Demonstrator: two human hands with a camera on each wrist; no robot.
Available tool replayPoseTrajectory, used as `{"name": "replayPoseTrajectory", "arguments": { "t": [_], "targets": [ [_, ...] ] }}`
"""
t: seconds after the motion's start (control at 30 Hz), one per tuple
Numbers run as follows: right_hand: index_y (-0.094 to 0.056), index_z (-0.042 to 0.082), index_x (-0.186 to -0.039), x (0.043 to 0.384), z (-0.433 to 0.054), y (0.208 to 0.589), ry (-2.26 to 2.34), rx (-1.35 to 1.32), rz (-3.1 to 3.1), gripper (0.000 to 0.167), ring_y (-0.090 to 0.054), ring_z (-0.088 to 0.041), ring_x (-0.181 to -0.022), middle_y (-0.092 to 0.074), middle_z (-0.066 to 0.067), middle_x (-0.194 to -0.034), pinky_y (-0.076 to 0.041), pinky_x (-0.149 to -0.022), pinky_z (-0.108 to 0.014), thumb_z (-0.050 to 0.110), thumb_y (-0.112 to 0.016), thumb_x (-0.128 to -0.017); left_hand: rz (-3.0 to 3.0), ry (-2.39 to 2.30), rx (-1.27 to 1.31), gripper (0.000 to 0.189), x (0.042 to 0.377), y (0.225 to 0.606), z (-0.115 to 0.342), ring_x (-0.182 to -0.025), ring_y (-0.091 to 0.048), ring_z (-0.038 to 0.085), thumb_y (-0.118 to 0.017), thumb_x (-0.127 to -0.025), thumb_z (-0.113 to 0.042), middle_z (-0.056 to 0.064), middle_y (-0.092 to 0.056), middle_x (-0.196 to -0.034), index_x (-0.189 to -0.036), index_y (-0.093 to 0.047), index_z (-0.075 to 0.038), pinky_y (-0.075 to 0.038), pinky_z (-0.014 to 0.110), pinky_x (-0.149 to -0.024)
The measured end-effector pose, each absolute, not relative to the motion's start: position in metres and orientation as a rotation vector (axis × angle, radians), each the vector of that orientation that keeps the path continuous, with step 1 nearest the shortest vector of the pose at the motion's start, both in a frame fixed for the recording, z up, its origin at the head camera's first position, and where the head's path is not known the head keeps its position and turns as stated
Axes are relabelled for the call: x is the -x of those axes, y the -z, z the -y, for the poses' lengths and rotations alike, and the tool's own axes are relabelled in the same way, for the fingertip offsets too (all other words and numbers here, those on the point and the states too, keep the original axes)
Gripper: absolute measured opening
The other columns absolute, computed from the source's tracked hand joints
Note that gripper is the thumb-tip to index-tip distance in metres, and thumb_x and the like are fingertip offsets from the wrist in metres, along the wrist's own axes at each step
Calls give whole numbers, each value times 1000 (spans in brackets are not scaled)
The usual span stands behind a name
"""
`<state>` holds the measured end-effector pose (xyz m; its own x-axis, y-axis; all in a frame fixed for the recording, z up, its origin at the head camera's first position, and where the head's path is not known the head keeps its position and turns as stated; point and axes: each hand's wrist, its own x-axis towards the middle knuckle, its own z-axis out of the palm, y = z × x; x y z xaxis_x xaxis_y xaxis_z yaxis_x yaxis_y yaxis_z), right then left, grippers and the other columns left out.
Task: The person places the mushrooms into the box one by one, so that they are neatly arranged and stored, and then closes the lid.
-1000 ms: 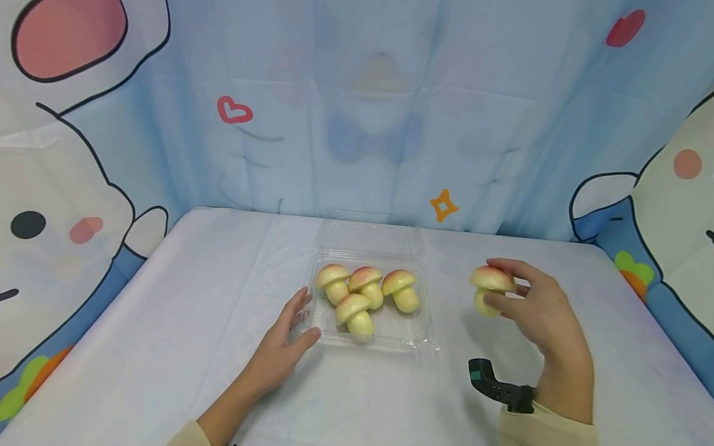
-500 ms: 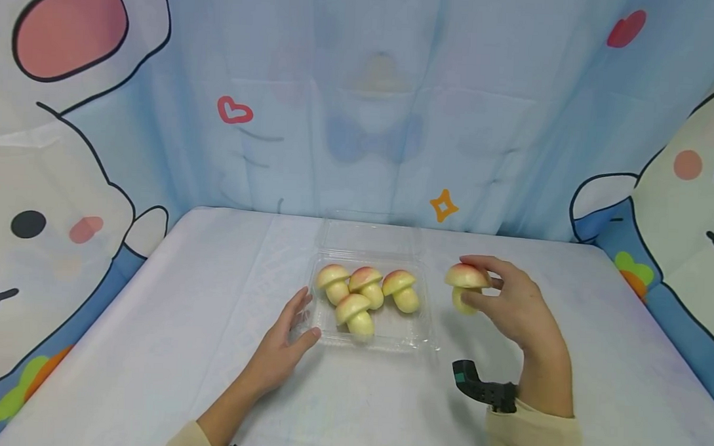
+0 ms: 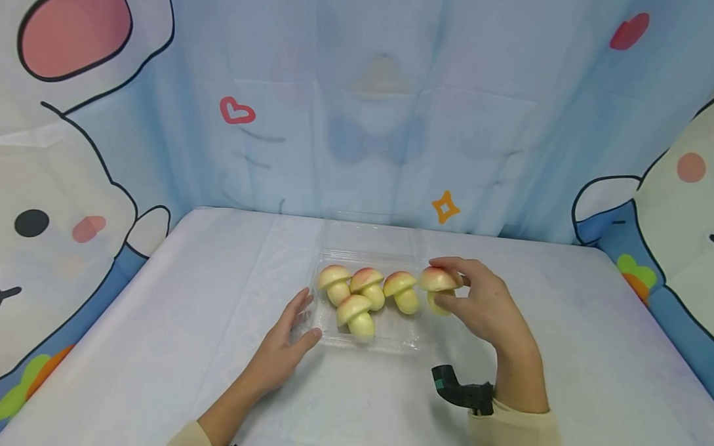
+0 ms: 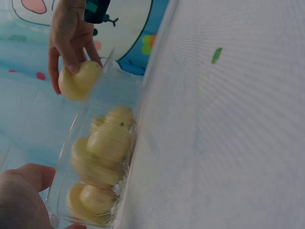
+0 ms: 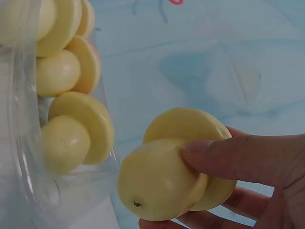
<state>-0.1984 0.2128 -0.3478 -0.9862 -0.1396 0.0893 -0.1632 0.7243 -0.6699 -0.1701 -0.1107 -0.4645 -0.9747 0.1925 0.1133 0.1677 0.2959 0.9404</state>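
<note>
My right hand (image 3: pixel 481 303) pinches a toy mushroom (image 3: pixel 439 286) with a reddish-yellow cap and pale stem, thumb on the stem side in the right wrist view. The held mushroom (image 5: pixel 159 179) hangs at the right edge of a clear plastic clamshell box (image 3: pixel 397 333). Several like mushrooms (image 3: pixel 356 315) lie tilted inside it, three in a back row and one in front. My left hand (image 3: pixel 281 351) rests at the box's left front corner, thumb and fingers spread along its wall. In the left wrist view the box wall (image 4: pixel 71 138) stands beside the left thumb.
The box's clear lid (image 3: pixel 368 238) lies folded back behind it on the white-covered table (image 3: pixel 182 322). A blue curtain (image 3: pixel 265 154) with printed cartoon animals hangs behind the table. A black wrist camera mount (image 3: pixel 460 391) juts from the right wrist.
My right hand has carried the mushroom leftward, from well right of the box to its right edge. The left hand and the mushrooms in the box stay where they were.
</note>
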Motion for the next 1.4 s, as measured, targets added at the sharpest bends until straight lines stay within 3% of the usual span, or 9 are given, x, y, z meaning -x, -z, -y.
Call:
{"name": "replayPoseTrajectory", "arguments": {
  "t": [0.53, 0.9, 1.4],
  "targets": [
    [-62, 8, -140, 200, -187, 353, -1048, -399, 2877, 54, -53, -42, -133, -58, -21, -141, -46, -105, -63, 3, -69, -87, -2513, -1822, -364, 75, 171, 466, 111, -153, -35, 41, -62, -104, -24, 9, -32, -169, -166, -20, -20, -26, 64, -124],
    [-68, 9, -129, 203, -167, 364, -1018, -500, 2897, 49, -61, -37, -118, -62, -18, -130, -51, -97, -54, -2, -66, -81, -2508, -1824, -362, 75, 170, 465, 111, -153, -35, 41, -62, -104, -23, 10, -32, -169, -166, -20, -19, -26, 64, -124],
    [-70, 12, -125, 206, -152, 372, -894, -475, 3014, 53, -59, -31, -101, -59, -18, -120, -51, -82, -43, -4, -67, -75, -2514, -1824, -362, 76, 171, 465, 111, -153, -36, 40, -63, -103, -23, 11, -34, -168, -166, -21, -17, -26, 62, -124]
  ]
}}
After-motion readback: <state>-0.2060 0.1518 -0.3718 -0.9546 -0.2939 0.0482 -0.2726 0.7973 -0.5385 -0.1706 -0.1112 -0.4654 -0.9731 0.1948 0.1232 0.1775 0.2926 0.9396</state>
